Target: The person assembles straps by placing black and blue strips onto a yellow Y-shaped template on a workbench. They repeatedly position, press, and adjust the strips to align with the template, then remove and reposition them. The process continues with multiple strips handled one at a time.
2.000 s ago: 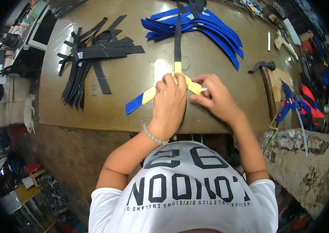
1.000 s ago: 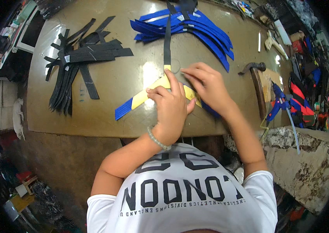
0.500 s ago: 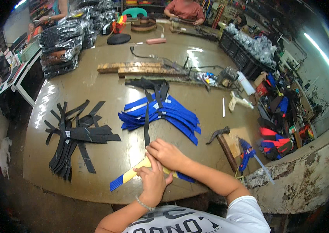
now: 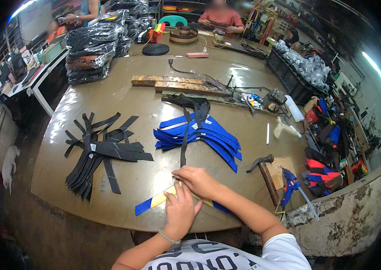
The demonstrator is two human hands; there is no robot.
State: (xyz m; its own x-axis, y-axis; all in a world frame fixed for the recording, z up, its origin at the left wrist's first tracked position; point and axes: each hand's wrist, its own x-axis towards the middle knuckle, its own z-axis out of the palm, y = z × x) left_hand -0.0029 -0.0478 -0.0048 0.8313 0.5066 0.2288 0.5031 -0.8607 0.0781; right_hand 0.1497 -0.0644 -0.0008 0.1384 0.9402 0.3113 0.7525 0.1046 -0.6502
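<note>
Since 0.5 s ago the view has tipped up a bit more: far end of the tabletop (image 4: 123, 94) and the ppl seated there now show in full, and the shirt takes up less of the bottom edge. Hands haven't shifted on the work – same spot, same grip, so my read is the pressing step is still on, not finished.

Left hand (image 4: 179, 211) lies flat, fingers together and pointing to 12 o'clock, palm down on the blue-and-yellow strap (image 4: 154, 201). Right hand (image 4: 197, 180) sits just beyond it, at approx 1 o'clock from the left, fingers curled and pressing down on the near end of the black strap (image 4: 183, 148) where it meets the blue-yellow one. Neither hand lifts anything; both bear down.

Strap is at the near edge of the tabletop, right in front of the person. Long axis runs approx 8 to 2 o'clock: free blue tip points to 8, other end goes under the hands. A second blue bit shows at 4 o'clock past the right wrist. Black strap runs nearly straight 6 to 12, up into the blue strap pile (image 4: 204, 135).

Black strap pile (image 4: 105, 153) lies at 10 o'clock from the hands, well apart. Hammer (image 4: 265, 173) rests at 3 o'clock, near the right forearm, not touched.
</note>
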